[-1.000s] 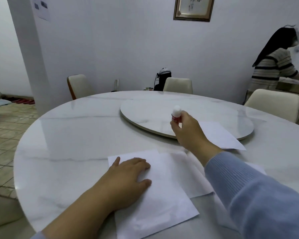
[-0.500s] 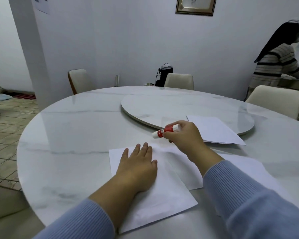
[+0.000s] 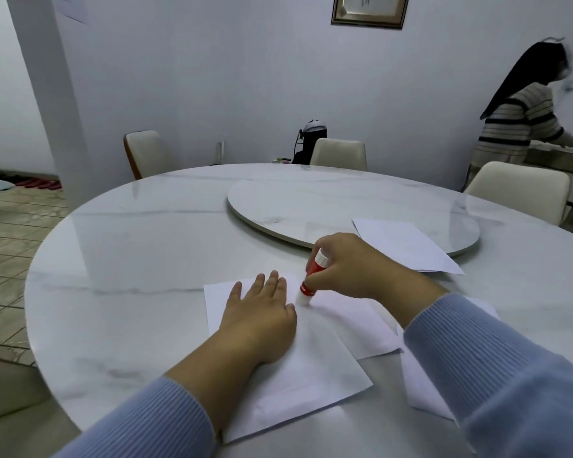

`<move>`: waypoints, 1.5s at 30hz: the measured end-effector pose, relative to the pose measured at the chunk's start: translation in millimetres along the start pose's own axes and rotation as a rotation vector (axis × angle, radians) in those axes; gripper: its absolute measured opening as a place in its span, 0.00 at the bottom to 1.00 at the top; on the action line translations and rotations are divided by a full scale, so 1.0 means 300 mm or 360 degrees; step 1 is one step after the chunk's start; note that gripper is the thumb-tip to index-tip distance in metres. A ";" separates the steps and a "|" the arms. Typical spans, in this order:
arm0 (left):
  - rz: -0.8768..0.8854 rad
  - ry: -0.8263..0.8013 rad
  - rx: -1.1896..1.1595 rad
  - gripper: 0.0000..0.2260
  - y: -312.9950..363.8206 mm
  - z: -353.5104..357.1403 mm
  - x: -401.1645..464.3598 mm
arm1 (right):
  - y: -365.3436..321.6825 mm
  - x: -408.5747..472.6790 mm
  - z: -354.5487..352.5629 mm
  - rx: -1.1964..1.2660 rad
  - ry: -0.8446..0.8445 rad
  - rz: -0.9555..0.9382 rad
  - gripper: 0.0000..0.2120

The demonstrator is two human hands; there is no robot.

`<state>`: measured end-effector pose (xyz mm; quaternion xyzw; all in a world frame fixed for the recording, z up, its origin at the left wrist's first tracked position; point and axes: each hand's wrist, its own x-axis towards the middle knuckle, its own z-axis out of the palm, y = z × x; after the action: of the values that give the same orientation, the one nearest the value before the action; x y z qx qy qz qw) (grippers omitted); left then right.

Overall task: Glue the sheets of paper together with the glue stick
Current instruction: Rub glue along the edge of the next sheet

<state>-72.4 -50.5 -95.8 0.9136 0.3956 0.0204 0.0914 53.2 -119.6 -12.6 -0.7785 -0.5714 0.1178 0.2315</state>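
Observation:
Overlapping white paper sheets (image 3: 315,368) lie at the near edge of the round marble table (image 3: 139,259). My left hand (image 3: 262,317) lies flat on the top sheet, fingers straight. My right hand (image 3: 348,266) grips a red and white glue stick (image 3: 313,277), tilted, with its lower white tip down on the paper just right of my left fingers. Another sheet (image 3: 404,244) lies partly on the turntable, and one more (image 3: 420,385) shows under my right sleeve.
A round marble turntable (image 3: 311,206) sits in the table's middle. Cream chairs (image 3: 516,190) stand around the far side. A person in a striped top (image 3: 520,123) works at a counter at the far right. Tiled floor lies to the left.
My right hand brought the glue stick from upright near the turntable down toward me, turned it over, and set its tip on the paper. My left hand shifted slightly on the sheet.

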 end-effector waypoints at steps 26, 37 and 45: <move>0.0179 -0.0563 0.0289 0.28 0.011 -0.131 -0.059 | 0.192 -0.147 0.083 0.2534 0.0351 0.0665 0.13; 0.0443 -0.0283 -0.0112 0.27 0.028 -0.072 -0.095 | 0.201 -0.169 0.078 0.2120 0.0586 0.0380 0.06; 0.0415 -0.0164 0.0039 0.29 0.036 -0.023 -0.098 | 0.167 -0.142 0.126 0.0743 0.0701 -0.0074 0.02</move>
<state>-85.5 -77.9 -86.1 0.9582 0.2684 -0.0198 0.0971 64.6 -163.3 -73.6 -0.6979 -0.4827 0.0689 0.5246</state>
